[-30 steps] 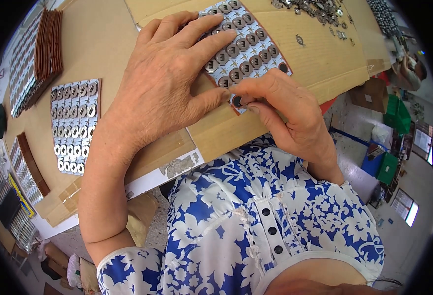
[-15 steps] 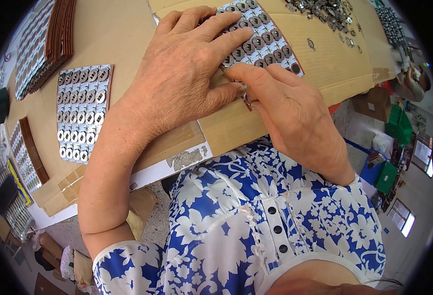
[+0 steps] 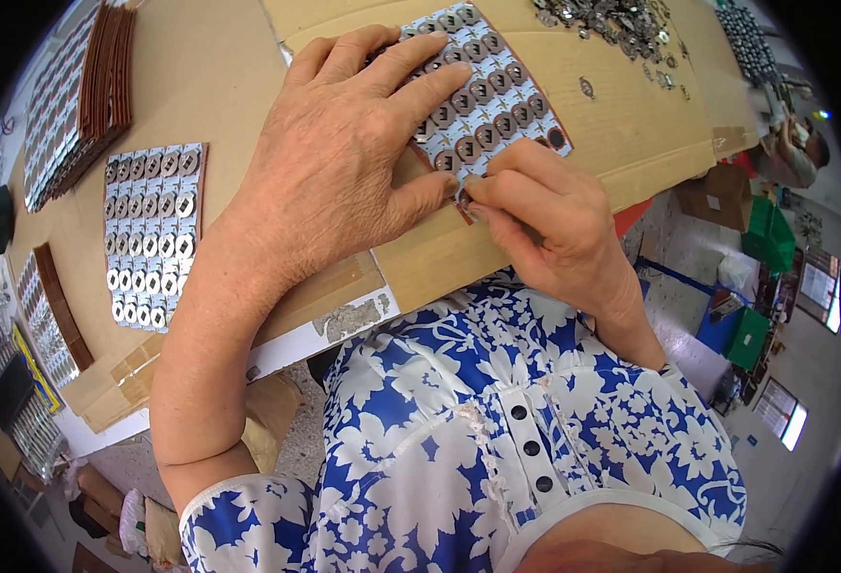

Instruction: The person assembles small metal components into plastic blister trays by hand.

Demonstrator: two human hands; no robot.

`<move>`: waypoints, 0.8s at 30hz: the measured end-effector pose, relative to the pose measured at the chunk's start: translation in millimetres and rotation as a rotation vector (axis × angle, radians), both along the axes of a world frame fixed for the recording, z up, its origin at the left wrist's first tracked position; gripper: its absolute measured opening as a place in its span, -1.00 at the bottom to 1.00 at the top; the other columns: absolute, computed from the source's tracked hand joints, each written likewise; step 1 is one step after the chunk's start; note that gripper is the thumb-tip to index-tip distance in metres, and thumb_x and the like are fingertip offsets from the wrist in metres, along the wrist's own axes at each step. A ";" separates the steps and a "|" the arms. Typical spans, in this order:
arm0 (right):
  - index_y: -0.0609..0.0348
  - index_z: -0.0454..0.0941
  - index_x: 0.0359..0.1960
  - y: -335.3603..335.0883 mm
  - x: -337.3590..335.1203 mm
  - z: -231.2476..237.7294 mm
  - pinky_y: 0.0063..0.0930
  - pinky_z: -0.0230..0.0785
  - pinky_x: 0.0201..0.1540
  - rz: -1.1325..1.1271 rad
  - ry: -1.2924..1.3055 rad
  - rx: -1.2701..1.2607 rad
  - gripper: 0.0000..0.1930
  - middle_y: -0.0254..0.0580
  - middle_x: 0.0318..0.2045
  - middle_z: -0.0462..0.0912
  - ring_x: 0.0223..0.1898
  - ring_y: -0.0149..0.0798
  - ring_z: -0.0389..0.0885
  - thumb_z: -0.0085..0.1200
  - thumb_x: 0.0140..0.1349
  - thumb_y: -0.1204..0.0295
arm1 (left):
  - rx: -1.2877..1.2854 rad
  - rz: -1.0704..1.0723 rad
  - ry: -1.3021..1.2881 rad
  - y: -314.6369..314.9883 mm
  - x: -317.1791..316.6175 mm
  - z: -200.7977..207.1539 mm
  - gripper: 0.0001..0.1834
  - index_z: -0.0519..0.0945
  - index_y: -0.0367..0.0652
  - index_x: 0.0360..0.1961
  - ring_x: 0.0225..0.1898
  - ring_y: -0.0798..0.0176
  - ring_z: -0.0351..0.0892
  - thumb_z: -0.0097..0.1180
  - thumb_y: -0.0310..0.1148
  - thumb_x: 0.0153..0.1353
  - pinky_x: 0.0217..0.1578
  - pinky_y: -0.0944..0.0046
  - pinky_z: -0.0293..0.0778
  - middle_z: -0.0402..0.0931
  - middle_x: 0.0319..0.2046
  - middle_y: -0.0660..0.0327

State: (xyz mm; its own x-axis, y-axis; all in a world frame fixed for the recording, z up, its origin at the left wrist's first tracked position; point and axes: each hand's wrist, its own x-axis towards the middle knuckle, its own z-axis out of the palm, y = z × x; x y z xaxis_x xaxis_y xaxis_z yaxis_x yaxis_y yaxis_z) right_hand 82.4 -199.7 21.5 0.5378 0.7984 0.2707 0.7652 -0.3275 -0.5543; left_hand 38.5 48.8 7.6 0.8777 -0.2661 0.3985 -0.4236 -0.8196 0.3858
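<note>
A panel of small circuit boards [image 3: 497, 88], with rows of round metal battery holders, lies on cardboard at the table's near side. Spread over its left part is my left hand [image 3: 339, 153], fingers apart and the thumb near the panel's near corner. There my right hand [image 3: 559, 215] is closed in a pinch, thumb and forefinger together beside the left thumb. Whatever sits between those fingertips is too small and hidden to name. One dark round spot [image 3: 556, 138] at the panel's right corner looks different from the holders.
Loose metal holders [image 3: 616, 24] are heaped at the far right, with a single holder [image 3: 587, 87] apart. A second filled panel [image 3: 153, 229] lies left, near a tall panel stack [image 3: 82, 105] and a smaller stack [image 3: 50, 310]. Another person [image 3: 793, 153] is at the far right.
My right hand has drawn its fingers into a tighter pinch at the panel's near corner, uncovering more of the panel's lower rows. My left hand stays on the panel. The whole view has shifted slightly.
</note>
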 end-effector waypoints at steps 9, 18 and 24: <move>0.18 0.56 -0.29 2.4 -0.6 4.4 -0.08 0.57 -0.26 -0.065 -0.108 -0.063 -0.88 -0.08 -0.29 0.53 -0.27 0.03 0.71 0.28 0.22 0.59 | 0.049 0.017 0.129 -0.7 0.7 15.1 -0.13 0.63 -0.03 0.50 0.56 -0.20 0.39 0.49 -0.19 0.08 0.59 -0.19 0.28 0.51 0.56 0.08; 0.22 0.80 0.05 -69.5 109.4 -14.9 -0.26 0.61 -0.04 -0.233 -0.373 0.044 -0.73 -0.09 -0.19 0.76 -0.16 0.01 0.78 0.32 0.33 0.65 | 0.047 0.008 0.149 -2.0 4.1 16.0 -0.11 0.63 -0.02 0.50 0.57 -0.21 0.38 0.47 -0.16 0.05 0.61 -0.21 0.24 0.50 0.57 0.07; 0.29 0.78 -0.04 -36.4 49.4 1.7 -0.33 0.59 -0.11 -0.312 0.467 0.236 -0.84 -0.11 -0.24 0.77 -0.20 -0.13 0.78 0.33 0.39 0.66 | 0.050 0.017 0.159 -0.9 2.5 13.7 -0.12 0.62 -0.02 0.51 0.57 -0.20 0.38 0.49 -0.14 0.08 0.61 -0.21 0.25 0.50 0.56 0.08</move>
